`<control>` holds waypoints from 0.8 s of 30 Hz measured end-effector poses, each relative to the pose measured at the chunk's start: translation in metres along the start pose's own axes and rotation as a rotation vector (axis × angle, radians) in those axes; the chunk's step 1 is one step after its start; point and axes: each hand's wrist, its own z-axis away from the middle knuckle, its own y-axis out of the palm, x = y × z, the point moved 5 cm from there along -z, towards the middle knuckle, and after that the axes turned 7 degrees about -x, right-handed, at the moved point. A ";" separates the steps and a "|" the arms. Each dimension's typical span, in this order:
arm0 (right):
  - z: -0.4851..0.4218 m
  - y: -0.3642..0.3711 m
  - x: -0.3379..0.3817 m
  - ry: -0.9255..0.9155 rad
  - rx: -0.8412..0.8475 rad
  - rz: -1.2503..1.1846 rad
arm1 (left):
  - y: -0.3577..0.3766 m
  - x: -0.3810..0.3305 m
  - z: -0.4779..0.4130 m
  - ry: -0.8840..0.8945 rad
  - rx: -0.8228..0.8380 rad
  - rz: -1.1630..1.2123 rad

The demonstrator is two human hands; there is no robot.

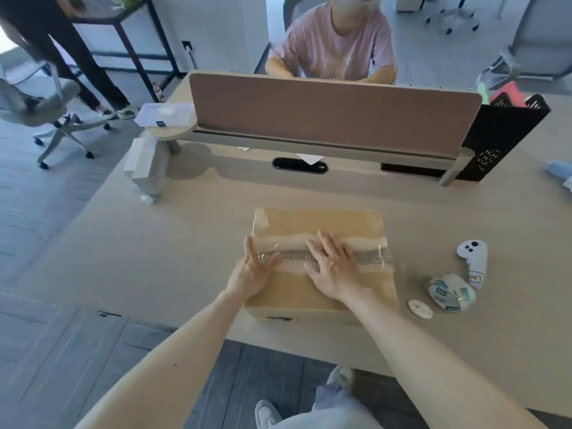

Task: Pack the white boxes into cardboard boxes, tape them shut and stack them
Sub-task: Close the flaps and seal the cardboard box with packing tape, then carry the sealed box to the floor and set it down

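Observation:
A closed cardboard box point(322, 221) sits on the beige desk point(185, 249) near its front edge. A strip of clear tape point(368, 257) runs left to right along its top seam. My left hand point(253, 269) lies flat on the box's left edge, fingers spread over the tape end. My right hand point(332, 264) presses palm-down on the tape at the middle of the lid. A roll of tape point(451, 292) lies on the desk to the right of the box. A white box point(165, 116) rests on a small round shelf at the far left of the desk.
A white controller point(473, 258) and a small white oval object point(420, 309) lie by the tape roll. A brown divider panel point(334, 113) crosses the back of the desk, with a black mesh basket point(507, 134) at its right end. A person in pink sits behind it.

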 end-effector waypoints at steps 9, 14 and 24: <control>0.023 -0.013 -0.055 0.365 0.008 0.060 | -0.001 0.005 -0.005 -0.027 0.011 0.045; 0.021 -0.013 -0.056 0.425 -0.046 0.035 | 0.000 0.008 -0.007 -0.053 0.006 0.054; 0.018 -0.023 -0.098 0.600 -0.049 -0.383 | 0.000 0.011 -0.008 -0.112 -0.032 0.127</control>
